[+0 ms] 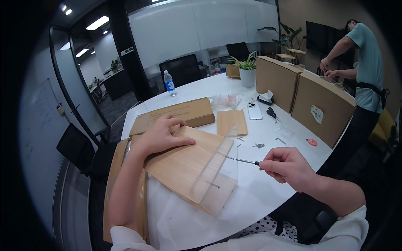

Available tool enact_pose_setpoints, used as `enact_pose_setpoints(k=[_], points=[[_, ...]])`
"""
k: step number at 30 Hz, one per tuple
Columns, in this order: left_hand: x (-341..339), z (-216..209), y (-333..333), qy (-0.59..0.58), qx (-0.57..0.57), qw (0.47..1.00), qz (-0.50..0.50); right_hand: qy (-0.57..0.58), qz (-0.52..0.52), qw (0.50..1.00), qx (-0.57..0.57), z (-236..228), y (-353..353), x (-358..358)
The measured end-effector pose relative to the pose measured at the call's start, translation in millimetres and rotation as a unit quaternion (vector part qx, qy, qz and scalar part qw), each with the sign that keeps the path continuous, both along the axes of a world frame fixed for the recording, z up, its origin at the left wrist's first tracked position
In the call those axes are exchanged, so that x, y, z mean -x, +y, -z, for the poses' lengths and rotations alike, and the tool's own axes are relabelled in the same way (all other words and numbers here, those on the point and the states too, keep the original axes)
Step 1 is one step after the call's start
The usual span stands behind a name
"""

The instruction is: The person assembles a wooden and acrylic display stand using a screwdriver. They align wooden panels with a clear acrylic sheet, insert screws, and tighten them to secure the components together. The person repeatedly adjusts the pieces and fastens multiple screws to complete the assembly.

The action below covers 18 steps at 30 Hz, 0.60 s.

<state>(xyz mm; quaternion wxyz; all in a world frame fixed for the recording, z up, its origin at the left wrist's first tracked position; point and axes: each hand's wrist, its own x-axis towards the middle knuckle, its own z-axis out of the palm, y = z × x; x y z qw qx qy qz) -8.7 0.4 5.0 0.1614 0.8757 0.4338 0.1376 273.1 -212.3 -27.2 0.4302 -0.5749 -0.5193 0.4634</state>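
Observation:
A light wooden board (180, 161) is held tilted over the white table, with a clear plastic panel (212, 167) along its right end. My left hand (167, 136) grips the board's far edge, thumb lying on the top face. In my right hand (289, 167), thumb and fingers pinch the dark handle of a screwdriver (246, 161). Its metal shaft points left, with the tip at a screw (229, 157) by the panel's upper part. Lower down, a second screw (215, 185) sticks out of the panel.
Around the work lie a small wooden board (231, 122), loose screws (258, 146), a hex key (280, 141), scissors (273, 113) and a phone (254, 111). Cardboard boxes (180, 113) stand left and right (320, 106). Behind are a bottle (169, 83) and potted plant (248, 77). A person (368, 62) works at right.

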Motion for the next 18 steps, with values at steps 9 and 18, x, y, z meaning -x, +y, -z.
enact_pose_setpoints(k=[9, 18], points=[[-2, 2, -2, -0.001, -0.023, 1.0, 0.004, -0.571, 0.015, 0.636, -0.519, 23, -4, 5], [-3, 2, -2, 0.0, -0.019, 1.0, -0.001, -0.557, -0.022, 0.667, -0.495, 19, -2, -2]])
